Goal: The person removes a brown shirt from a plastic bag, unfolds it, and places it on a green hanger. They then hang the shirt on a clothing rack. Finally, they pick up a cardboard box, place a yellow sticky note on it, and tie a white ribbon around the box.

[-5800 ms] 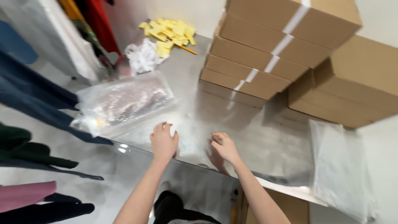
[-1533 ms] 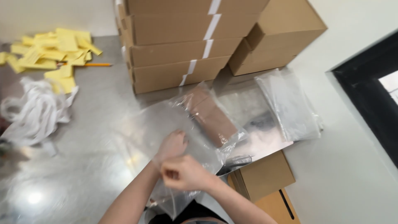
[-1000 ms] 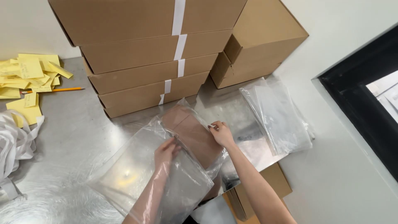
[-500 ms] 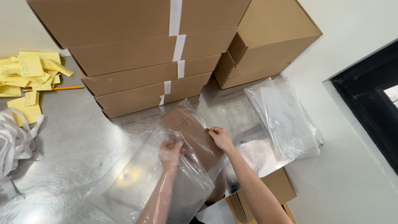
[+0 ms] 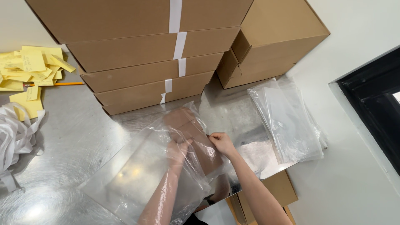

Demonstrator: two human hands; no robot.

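Clear plastic bag (image 5: pixel 137 179) flat on steel table, brown folded item (image 5: pixel 196 139) inside.

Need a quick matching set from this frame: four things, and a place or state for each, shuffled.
Things:
1. left hand
2. brown flat item
3. yellow paper slips
4. stack of clear bags

Places or states:
a. far left of the table, beside an orange pencil
b. inside the clear bag, forearm covered by the film
c. lying at the right end of the table, untouched
d. half inside the bag mouth, pinched by the right hand

Pairs: 1-b, 2-d, 3-a, 4-c
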